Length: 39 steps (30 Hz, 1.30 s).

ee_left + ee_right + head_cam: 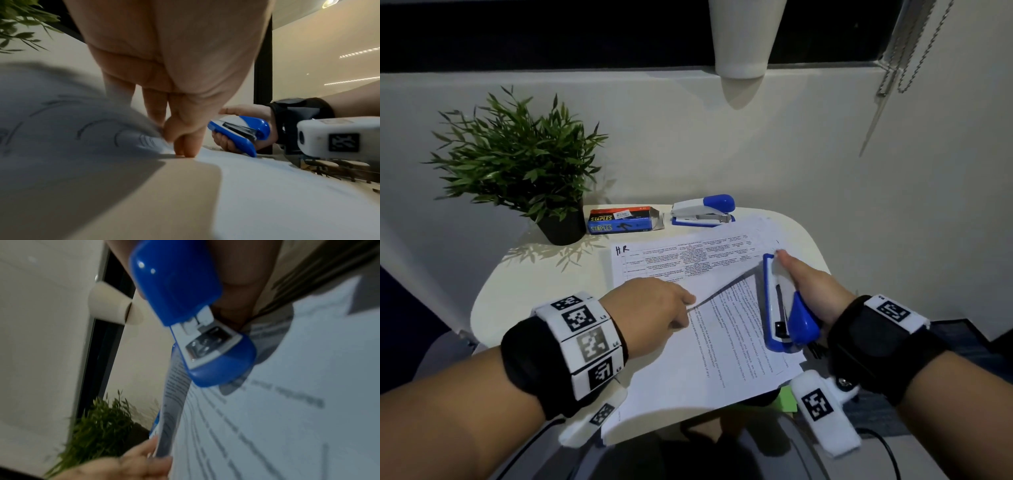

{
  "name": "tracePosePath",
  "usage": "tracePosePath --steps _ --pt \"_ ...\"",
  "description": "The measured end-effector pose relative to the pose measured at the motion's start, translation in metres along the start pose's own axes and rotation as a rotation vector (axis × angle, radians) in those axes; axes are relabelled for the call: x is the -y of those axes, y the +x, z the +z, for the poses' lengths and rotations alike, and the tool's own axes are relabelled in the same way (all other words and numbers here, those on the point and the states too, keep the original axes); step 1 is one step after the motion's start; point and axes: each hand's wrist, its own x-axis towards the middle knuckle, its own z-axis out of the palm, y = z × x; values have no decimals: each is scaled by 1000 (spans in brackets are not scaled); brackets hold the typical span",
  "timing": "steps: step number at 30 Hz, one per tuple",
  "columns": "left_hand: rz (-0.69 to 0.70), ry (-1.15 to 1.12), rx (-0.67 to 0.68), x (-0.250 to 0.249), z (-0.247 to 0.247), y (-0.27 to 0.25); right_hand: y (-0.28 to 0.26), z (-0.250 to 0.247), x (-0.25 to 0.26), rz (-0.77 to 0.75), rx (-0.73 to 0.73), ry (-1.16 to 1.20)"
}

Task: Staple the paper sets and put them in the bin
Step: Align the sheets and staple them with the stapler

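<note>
My right hand (808,284) grips a blue and white stapler (780,301), nose pointing away from me, over the right side of a stack of printed papers (722,359). The stapler (195,321) has its mouth at the far corner of a lifted paper set (172,410). My left hand (671,308) pinches the near edge of that lifted set (82,121) between thumb and fingers (183,146), whose tips touch the sheets below. A sheet marked "HR" (654,260) lies at the far side of the stack. No bin is in view.
A second blue and white stapler (702,210) and a box of staples (623,221) sit at the back of the small white table (524,274). A potted plant (517,164) stands back left. A lamp shade (743,37) hangs above. Something green (787,401) shows under the papers' near corner.
</note>
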Motion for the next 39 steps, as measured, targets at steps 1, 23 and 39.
tracePosePath --steps 1,23,39 --pt "29 4 -14 2 5 2 -1 -3 0 5 12 67" --pt "-115 -106 59 -13 -2 2 26 -5 18 -454 207 -1619" --pt "-237 20 81 -8 -22 4 27 -5 18 -441 236 -1728"
